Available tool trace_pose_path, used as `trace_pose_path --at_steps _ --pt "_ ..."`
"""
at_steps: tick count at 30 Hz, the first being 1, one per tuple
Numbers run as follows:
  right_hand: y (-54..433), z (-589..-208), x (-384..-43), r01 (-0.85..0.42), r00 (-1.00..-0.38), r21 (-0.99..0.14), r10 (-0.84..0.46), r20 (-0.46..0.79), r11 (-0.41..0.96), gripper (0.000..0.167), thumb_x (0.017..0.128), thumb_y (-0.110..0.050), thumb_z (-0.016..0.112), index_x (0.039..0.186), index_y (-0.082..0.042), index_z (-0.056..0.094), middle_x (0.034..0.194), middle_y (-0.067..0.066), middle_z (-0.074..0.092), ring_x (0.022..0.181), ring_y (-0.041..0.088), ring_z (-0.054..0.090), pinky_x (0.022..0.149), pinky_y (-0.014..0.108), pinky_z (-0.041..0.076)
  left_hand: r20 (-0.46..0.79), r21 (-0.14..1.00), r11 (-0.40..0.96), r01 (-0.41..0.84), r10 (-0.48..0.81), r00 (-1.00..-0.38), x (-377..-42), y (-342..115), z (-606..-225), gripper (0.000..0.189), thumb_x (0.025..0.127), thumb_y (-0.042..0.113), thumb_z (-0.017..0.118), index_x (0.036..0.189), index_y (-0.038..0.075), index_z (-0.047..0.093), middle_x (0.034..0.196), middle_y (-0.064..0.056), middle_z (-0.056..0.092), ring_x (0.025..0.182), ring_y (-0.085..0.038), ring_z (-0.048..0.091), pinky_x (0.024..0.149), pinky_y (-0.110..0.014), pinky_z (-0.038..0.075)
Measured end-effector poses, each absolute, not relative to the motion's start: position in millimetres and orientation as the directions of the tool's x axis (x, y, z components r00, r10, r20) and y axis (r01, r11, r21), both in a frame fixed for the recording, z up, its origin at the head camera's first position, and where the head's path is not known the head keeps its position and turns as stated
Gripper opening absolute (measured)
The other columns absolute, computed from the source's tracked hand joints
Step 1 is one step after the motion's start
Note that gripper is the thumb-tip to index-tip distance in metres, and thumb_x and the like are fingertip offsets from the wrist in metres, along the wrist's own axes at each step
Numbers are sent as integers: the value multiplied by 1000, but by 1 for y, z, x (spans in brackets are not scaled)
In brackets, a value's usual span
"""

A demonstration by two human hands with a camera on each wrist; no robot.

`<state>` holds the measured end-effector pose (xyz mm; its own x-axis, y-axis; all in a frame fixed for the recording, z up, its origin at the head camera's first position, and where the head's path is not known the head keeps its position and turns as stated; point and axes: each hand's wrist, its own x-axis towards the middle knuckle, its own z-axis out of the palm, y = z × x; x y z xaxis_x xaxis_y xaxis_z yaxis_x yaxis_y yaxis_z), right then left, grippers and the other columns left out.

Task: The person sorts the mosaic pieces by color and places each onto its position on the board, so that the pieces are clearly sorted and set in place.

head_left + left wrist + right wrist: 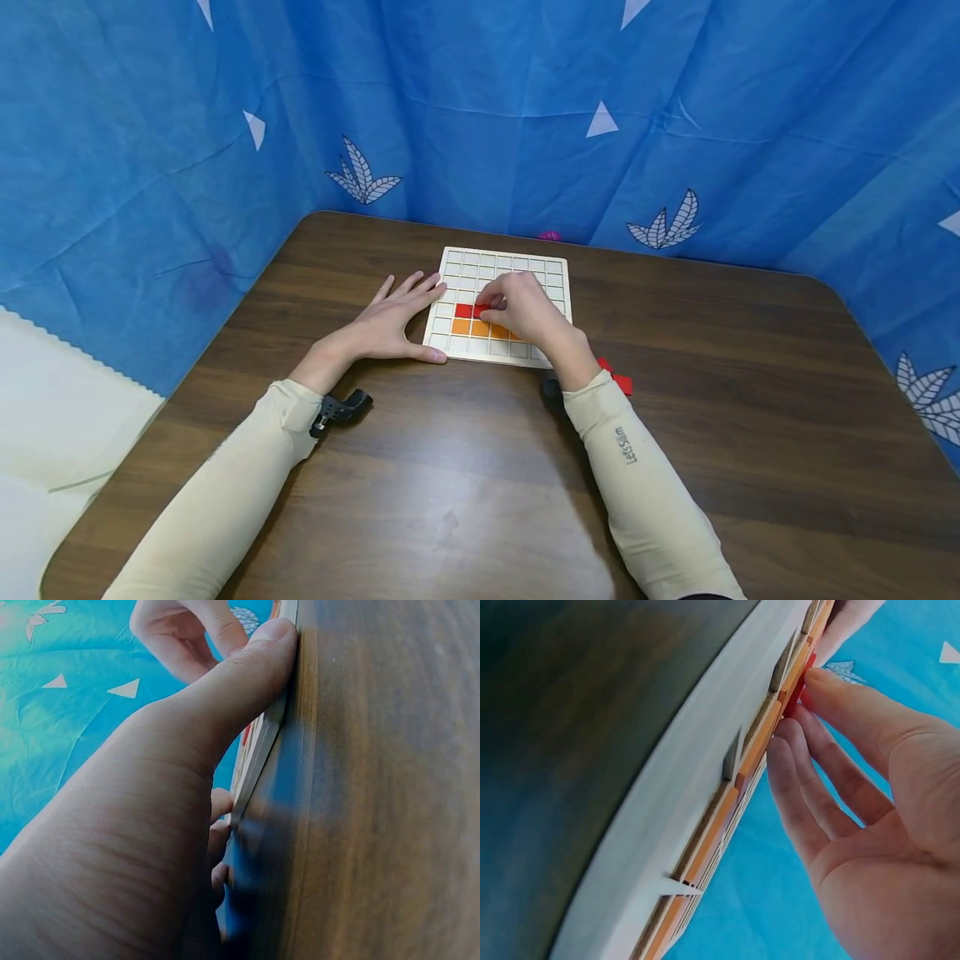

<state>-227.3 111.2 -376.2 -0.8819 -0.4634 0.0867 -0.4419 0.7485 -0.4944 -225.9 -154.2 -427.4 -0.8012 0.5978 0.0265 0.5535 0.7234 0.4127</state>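
A pale wooden grid board lies on the table. My left hand is spread at its left side, fingertips at the left edge and thumb at the near left corner; the thumb shows against the board's edge in the left wrist view. My right hand is over the middle of the board, pinching a red square tile between thumb and fingers, low at the grid. Left of it, another red tile sits in a cell. Orange tiles fill a row just nearer, partly hidden by my right hand.
Several loose red tiles lie on the brown table right of the board, partly covered by my right wrist. A blue patterned curtain hangs behind the table's far edge. Black camera mounts sit at my wrists.
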Motion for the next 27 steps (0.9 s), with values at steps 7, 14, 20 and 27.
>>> trace_pose_path --at_steps 7,14,20,27 --pt "110 -375 -224 -437 -888 -476 -451 92 763 17 91 -10 84 107 -9 85 97 5 80 88 19 70 83 33 58 23 408 725 555 599 -800 -225 -153 -426 121 80 75 78 170 19 20 179 -3 11 165 -34 3 129 -63 -6" --pt "108 -376 -222 -451 -885 -460 -449 120 765 13 90 -7 84 103 -7 85 96 7 81 85 19 71 81 32 60 27 411 726 552 596 -803 -225 -153 -427 121 79 74 79 170 20 21 179 -2 11 166 -32 2 130 -61 -6" --pt "108 -377 -220 -444 -888 -466 -445 115 766 12 91 -8 84 103 -8 85 96 6 80 86 19 70 82 32 60 33 412 723 555 597 -802 -225 -153 -428 121 79 75 79 170 20 21 179 -2 11 166 -32 2 130 -61 -6" --pt "116 -375 -215 -469 -879 -448 -452 151 761 14 95 -13 79 107 -8 84 99 6 81 91 21 71 87 36 59 25 412 724 553 598 -801 -226 -153 -427 122 79 75 78 170 19 21 179 -3 12 166 -33 2 130 -62 -6"
